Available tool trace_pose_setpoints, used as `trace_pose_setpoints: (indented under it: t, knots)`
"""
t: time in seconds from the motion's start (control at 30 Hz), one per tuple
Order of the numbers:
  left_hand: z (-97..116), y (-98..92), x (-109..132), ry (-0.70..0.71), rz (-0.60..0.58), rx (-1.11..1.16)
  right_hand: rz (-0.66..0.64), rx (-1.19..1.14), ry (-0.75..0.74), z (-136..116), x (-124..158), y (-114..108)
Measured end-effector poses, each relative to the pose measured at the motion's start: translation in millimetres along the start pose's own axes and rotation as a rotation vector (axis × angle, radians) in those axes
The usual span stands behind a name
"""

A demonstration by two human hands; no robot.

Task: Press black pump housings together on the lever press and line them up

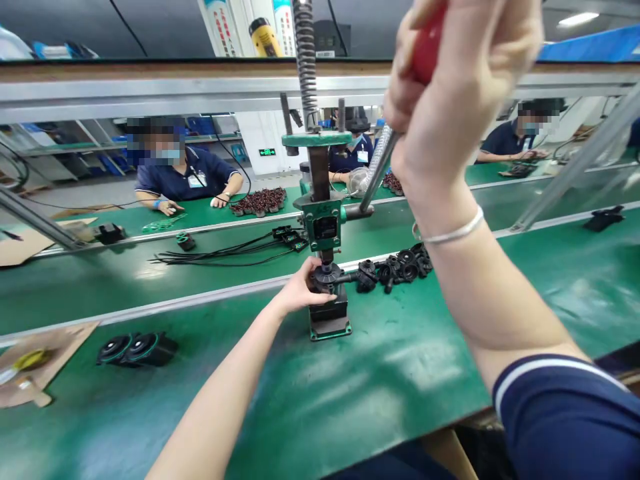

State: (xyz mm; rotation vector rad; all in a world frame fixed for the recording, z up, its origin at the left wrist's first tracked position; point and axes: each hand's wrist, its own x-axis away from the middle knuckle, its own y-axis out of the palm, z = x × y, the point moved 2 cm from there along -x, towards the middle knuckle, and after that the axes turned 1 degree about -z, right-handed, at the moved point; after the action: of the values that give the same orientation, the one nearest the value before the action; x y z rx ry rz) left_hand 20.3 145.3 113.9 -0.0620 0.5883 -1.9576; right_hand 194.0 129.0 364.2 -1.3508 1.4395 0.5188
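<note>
Part (330, 273) is sitting under the press (325, 227), left hand (300, 290) wrapping round it. Right hand (460, 87) is fisting the red knob (426, 50) up high. Worth holding part square, left hand clear of the pinch. Spares (400, 267) lying just right of left hand.

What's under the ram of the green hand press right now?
A black round part sits on the dark base block, steadied by the left hand. The hand covers the part's left side, and the ram hides its top. The right hand grips the red knob.
</note>
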Motion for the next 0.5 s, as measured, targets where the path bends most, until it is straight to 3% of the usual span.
trace_pose_setpoints:
  t: [0.07,0.13,0.2,0.27,0.33,0.4,0.5]
  knots:
    - [3,3.0,5,0.011,0.021,-0.012,0.119,0.015,0.022,0,-10,-12]
    - [6,8.2,19,0.071,0.095,-0.075,0.112,0.055,0.035,-1,-9,-24]
    - [11,17.3,44,0.194,0.163,-0.211,0.087,0.116,0.011,-4,13,-35]
    - [15,29.9,75,0.275,0.189,-0.333,0.054,0.141,0.021,-3,57,-39]
    - [20,42.9,102,0.355,0.179,-0.43,-0.148,0.109,0.128,5,114,-33]
    - [28,52.7,120,0.494,0.19,-0.523,-0.455,0.057,0.242,16,172,-19]
    - [36,60.5,129,0.666,0.192,-0.644,-0.754,0.01,0.308,27,239,-3]
